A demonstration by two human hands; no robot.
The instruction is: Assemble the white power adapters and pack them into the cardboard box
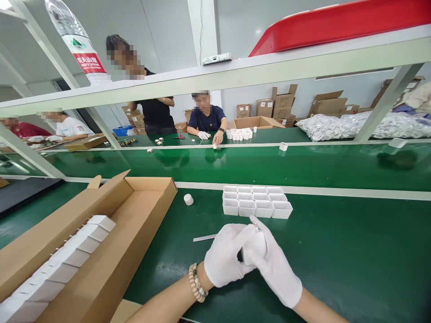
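Both gloved hands meet over the green bench. My left hand [229, 256] has its fingers wrapped round a small white plastic case [253, 247]. My right hand [279, 269] grips the same case from the other side, thumb and fingers closed against it. Something small and metallic shows at its top, too small to name. A thin pale strip [204, 237] pokes out beyond my left hand; whether it is held or lying there I cannot tell. Just ahead stand several open white cases [247, 208] in tight rows. A round white cap [188, 199] sits to their left.
On the left, a long open cardboard box [148, 229] holds a row of white cases [85, 237]. Beyond runs a green conveyor belt [202, 161]. A shelf [168, 83] crosses above, bearing a bottle [79, 45] and a red tray [336, 27]. A co-worker [207, 119] sits opposite.
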